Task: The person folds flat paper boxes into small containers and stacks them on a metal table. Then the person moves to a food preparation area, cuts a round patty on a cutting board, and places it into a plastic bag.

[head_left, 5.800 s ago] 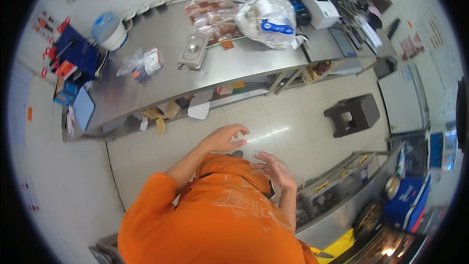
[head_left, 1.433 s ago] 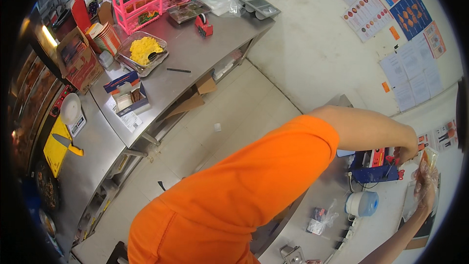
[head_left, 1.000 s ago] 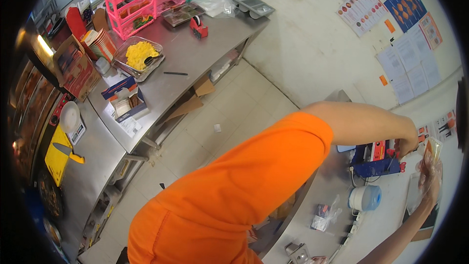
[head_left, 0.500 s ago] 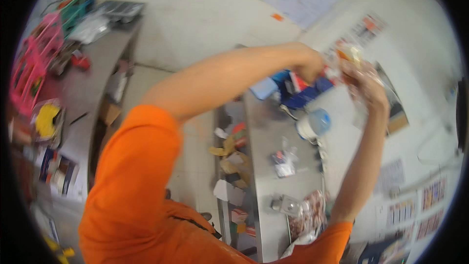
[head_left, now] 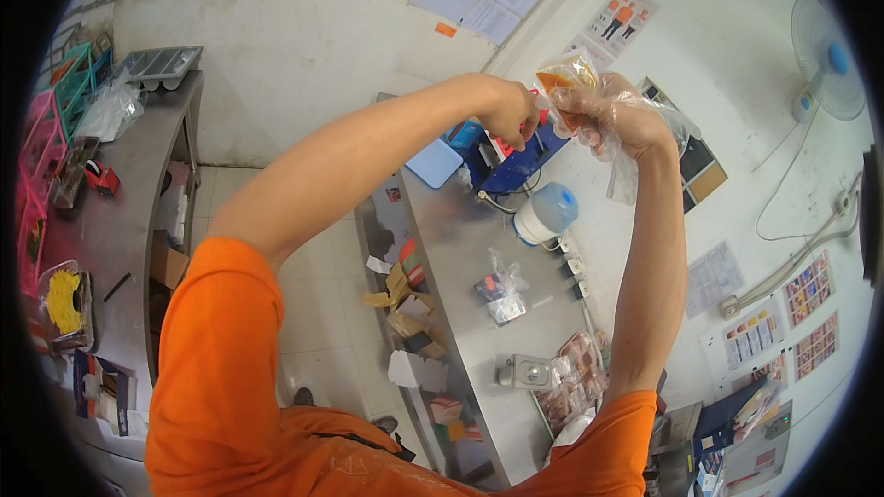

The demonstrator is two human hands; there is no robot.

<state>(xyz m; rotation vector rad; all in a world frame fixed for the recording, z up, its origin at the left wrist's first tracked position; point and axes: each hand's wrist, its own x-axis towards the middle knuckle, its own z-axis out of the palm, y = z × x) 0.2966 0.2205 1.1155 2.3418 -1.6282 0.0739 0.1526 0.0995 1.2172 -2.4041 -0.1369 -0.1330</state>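
Note:
My right hand [head_left: 631,118], in a loose clear plastic glove, is closed round a small clear bag of orange-brown sauce [head_left: 564,81]. It holds the bag up above the far end of the right-hand steel table. Just left of it, my left hand [head_left: 508,112] is bare, its fingers curled inward. A bit of red shows at its fingertips, but what they grip is hidden. Below both hands stands a dark blue device [head_left: 520,166] with red parts, and beside that a light blue tray [head_left: 435,163].
The steel table [head_left: 460,299] also carries a blue-and-white jar [head_left: 545,213], a bagged packet [head_left: 502,293], a metal box [head_left: 525,372] and packed reddish food [head_left: 573,377]. Another steel table [head_left: 120,248] at left holds pink baskets [head_left: 37,179]. A fan [head_left: 833,60] hangs on the right wall.
The view has swung so that the scene sits farther left, and it is sharper. My hands stay close together, with the sauce bag still in the right one.

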